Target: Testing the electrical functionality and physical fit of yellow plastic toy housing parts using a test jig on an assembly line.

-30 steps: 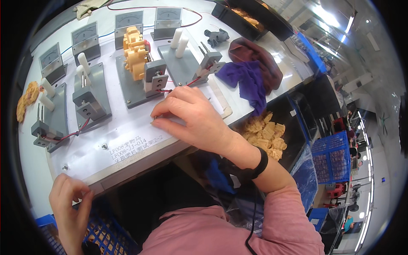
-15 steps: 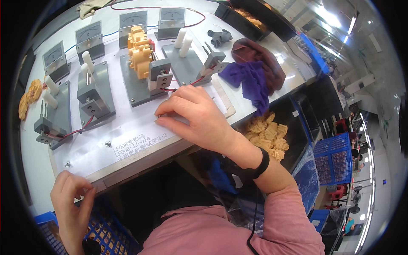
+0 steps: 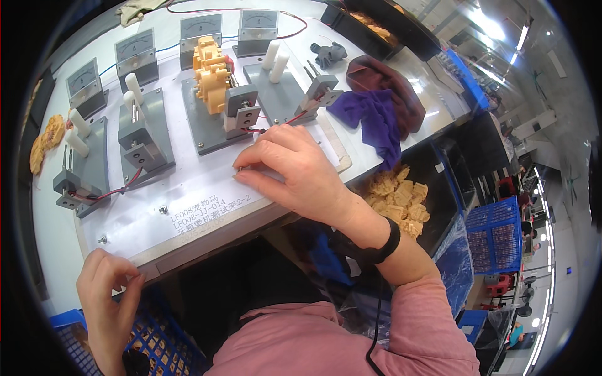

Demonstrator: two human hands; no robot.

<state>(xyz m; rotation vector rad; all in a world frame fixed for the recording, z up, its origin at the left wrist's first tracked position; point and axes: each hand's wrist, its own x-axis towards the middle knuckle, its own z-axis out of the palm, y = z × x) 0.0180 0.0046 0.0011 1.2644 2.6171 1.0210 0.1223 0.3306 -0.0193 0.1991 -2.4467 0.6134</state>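
Dark printed lines (image 3: 204, 210) on a white sheet (image 3: 135, 216), scales (image 3: 135, 46) on meters (image 3: 258, 30)

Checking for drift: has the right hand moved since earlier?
No; against the grey plate under the yellow part, the right hand shows no clear shift either way.

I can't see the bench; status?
Right hand pinched over board, contents unclear. Left hand by board's near-left corner. Yellow housing on grey stand. Purple cloth off right, untouched.

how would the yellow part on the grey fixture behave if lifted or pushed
The yellow part looks stiff, since it holds its blocky shape upright on the grey fixture. Its plastic-like look suggests it may be fairly light. Once off the fixture, its uneven outline probably makes it apt to tip rather than roll.
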